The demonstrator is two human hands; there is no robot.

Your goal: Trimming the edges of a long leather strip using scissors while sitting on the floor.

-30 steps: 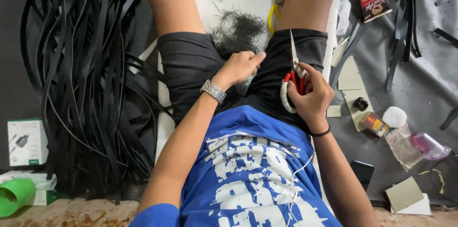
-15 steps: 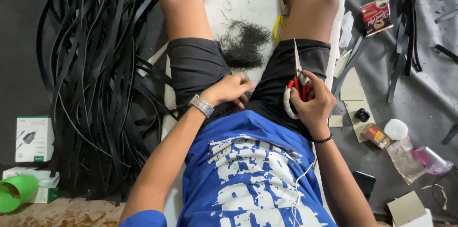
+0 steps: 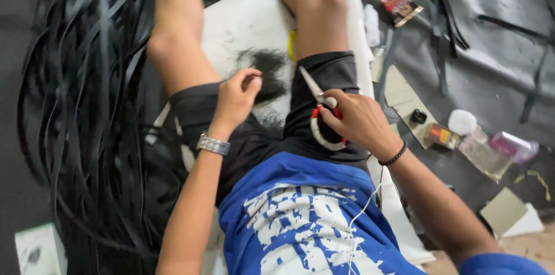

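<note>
Dark floor covering is strewn with long black strips (image 3: 75, 107) at the left, largely uncut. On a white sheet (image 3: 243, 20) between the legs, a small pile of black trimmings (image 3: 269, 72) has been made. Red-handled scissors (image 3: 319, 114), blades closed, are gripped by the right hand (image 3: 358, 122); the left hand (image 3: 237, 98) is curled, fingertips pinched beside the pile.

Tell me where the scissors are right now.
In the head view, the scissors are in the right hand, just right of centre over the right thigh, blades pointing toward the clump of black fibres on the white sheet.
</note>
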